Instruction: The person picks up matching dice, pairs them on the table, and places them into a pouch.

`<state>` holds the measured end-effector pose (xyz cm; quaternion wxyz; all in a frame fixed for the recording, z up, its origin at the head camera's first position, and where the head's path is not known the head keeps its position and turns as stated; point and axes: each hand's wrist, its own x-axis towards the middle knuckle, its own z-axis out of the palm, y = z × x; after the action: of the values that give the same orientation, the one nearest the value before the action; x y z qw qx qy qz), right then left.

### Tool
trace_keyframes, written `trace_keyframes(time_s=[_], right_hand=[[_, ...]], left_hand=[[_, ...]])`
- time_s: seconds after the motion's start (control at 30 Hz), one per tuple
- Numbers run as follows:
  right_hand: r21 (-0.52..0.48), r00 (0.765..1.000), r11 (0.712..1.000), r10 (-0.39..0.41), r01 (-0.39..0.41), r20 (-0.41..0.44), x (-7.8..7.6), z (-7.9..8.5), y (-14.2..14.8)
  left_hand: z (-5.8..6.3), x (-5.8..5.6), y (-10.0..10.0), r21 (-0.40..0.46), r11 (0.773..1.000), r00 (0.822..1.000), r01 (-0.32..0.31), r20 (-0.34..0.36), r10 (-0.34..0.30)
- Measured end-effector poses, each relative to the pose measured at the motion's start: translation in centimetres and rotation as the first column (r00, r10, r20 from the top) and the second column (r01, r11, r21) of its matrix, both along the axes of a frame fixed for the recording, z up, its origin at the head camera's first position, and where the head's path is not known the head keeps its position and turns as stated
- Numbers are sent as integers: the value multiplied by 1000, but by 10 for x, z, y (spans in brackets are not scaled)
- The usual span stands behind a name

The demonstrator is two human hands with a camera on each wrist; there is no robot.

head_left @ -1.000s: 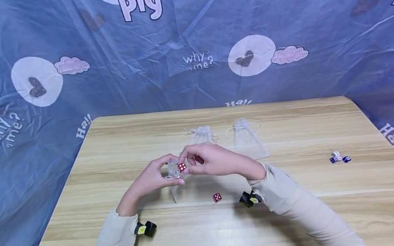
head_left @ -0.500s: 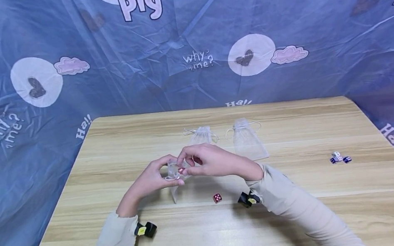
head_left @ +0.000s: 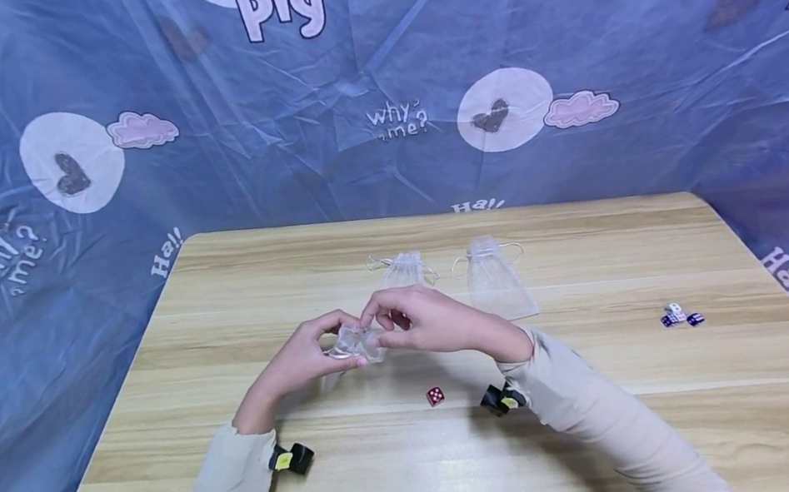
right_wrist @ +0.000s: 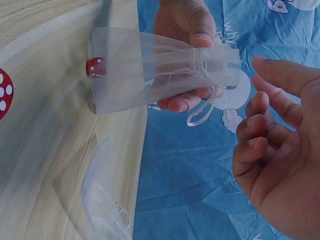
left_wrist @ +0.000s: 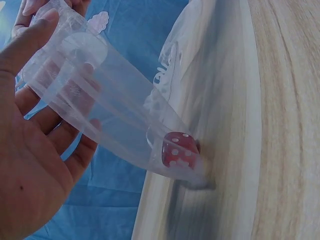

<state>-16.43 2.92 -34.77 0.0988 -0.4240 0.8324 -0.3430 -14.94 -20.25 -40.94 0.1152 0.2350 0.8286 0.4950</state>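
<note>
My left hand holds a sheer white drawstring bag by its gathered upper part, thumb on one side and fingers on the other. Through the mesh a red die with white dots shows at the bag's bottom end, low over the table. My right hand is beside the bag's mouth, fingers loosely bent and nothing between them; in the right wrist view a small gap separates its fingertips from the mesh. Another red die lies on the table in front of the hands.
Two more sheer drawstring bags lie further back, one partly behind the right hand and another to its right. A small group of blue and white dice sits at the right of the wooden table. A printed blue cloth hangs behind.
The red die that my right fingers pinched at the bag's mouth has been let go and is now at the bag's bottom. Both hands have stayed nearly in place.
</note>
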Motion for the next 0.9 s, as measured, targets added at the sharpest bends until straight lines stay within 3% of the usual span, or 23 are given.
trace_keyframes(time_s=[0.37,0.9], right_hand=[[-26,996,1000,-11,13,91,1,-5,20],[12,971,995,91,-96,220,10,-35,51]], left_hand=[[1,-2,-1,-10,1000,999,-14,-37,14],[1,-6,-4,-4,1000,999,-8,-49,7]])
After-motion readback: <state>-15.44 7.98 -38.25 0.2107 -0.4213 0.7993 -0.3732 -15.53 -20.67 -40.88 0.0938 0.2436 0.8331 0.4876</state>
